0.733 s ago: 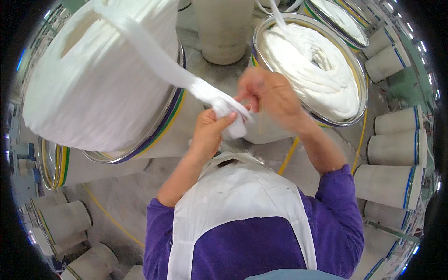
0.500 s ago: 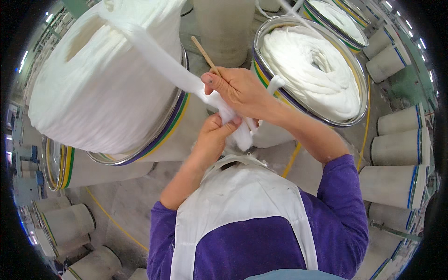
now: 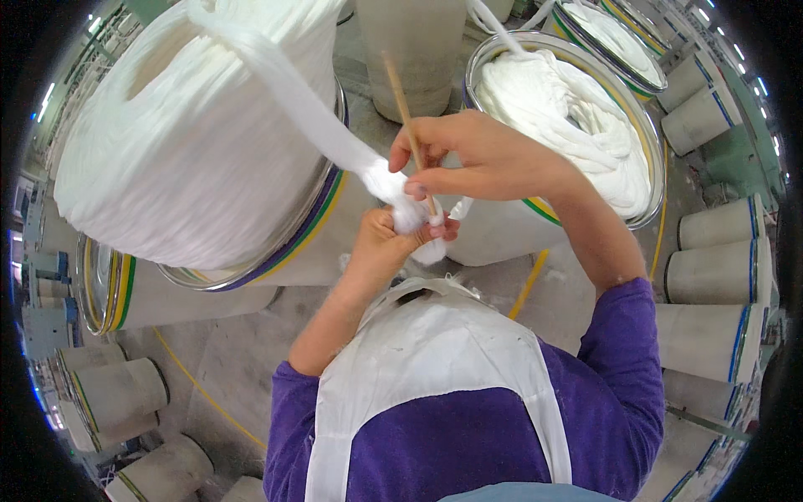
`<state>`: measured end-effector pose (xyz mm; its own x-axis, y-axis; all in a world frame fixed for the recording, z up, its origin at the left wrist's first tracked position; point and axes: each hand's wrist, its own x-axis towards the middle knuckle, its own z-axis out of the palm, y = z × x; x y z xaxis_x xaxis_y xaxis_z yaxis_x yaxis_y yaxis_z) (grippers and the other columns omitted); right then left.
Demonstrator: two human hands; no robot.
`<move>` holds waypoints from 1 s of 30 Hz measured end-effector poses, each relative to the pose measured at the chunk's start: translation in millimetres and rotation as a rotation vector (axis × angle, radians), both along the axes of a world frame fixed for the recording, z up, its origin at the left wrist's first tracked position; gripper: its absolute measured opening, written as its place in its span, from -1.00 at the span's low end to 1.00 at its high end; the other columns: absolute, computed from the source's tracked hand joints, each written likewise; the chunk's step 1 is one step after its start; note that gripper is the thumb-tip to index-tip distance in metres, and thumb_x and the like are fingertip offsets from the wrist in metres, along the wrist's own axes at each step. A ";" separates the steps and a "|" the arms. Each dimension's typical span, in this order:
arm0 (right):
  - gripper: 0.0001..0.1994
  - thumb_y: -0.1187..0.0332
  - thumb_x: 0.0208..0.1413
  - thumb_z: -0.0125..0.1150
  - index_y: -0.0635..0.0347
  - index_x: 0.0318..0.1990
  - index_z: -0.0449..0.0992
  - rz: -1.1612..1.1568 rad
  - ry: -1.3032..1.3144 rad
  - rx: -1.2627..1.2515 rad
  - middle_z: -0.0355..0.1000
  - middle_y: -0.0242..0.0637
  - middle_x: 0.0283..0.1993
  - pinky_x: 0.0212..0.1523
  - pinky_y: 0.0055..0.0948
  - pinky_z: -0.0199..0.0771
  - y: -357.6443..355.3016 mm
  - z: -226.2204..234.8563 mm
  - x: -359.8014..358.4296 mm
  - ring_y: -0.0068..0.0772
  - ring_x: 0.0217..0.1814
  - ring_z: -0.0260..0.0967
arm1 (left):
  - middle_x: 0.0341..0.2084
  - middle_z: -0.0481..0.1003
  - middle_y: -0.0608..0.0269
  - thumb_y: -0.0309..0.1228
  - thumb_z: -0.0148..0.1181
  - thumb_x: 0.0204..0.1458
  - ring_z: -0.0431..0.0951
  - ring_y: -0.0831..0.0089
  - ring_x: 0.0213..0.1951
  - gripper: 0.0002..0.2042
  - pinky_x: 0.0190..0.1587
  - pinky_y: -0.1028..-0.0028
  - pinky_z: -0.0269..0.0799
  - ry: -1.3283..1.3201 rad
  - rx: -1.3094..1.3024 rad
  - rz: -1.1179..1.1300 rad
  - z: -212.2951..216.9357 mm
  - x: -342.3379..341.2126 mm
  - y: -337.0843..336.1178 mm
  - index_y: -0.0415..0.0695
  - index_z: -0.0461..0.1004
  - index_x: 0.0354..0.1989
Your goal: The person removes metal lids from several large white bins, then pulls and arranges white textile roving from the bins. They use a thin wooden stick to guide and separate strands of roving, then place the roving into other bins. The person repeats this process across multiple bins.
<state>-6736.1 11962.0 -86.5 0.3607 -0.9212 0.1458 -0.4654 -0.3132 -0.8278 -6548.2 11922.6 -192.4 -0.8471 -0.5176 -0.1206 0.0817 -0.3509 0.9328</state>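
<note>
A thick white sliver strand (image 3: 293, 109) runs down from the heaped can (image 3: 192, 142) on the left to my hands. My left hand (image 3: 389, 247) is closed around the strand's end, a fluffy white tuft (image 3: 410, 217). Just above it, my right hand (image 3: 477, 159) pinches a thin wooden stick (image 3: 401, 105) and presses it into the tuft. A second strand (image 3: 493, 21) rises from the right-hand can (image 3: 569, 117), full of coiled white sliver.
Several tall white cans with coloured bands stand around me: a row at the right (image 3: 719, 276), more at the lower left (image 3: 117, 393). A yellow line (image 3: 201, 393) crosses the grey floor. My purple sleeves and white apron (image 3: 435, 368) fill the lower middle.
My right hand has risen and turned, and the wooden stick now stands up out of its fingers. The left hand stays closed on the strand end, slightly lower.
</note>
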 end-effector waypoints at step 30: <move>-0.90 0.45 0.04 0.29 0.28 -0.31 0.54 -0.300 -0.168 0.109 0.53 -0.35 -0.28 -0.14 -0.55 0.40 11.7 0.8 8.4 -0.59 -0.21 0.44 | -0.25 0.55 0.21 -0.44 -0.04 0.24 0.50 0.52 -0.32 -0.75 -0.16 0.52 0.40 0.129 -0.113 -0.256 -2.0 -12.6 -10.9 -0.29 0.41 0.02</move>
<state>-6727.7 11973.7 -85.7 0.0514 -0.9958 0.0754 -0.3779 -0.0893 -0.9215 -6560.8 11911.7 -194.3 -0.9562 -0.2895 0.0429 0.1245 -0.2699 0.9548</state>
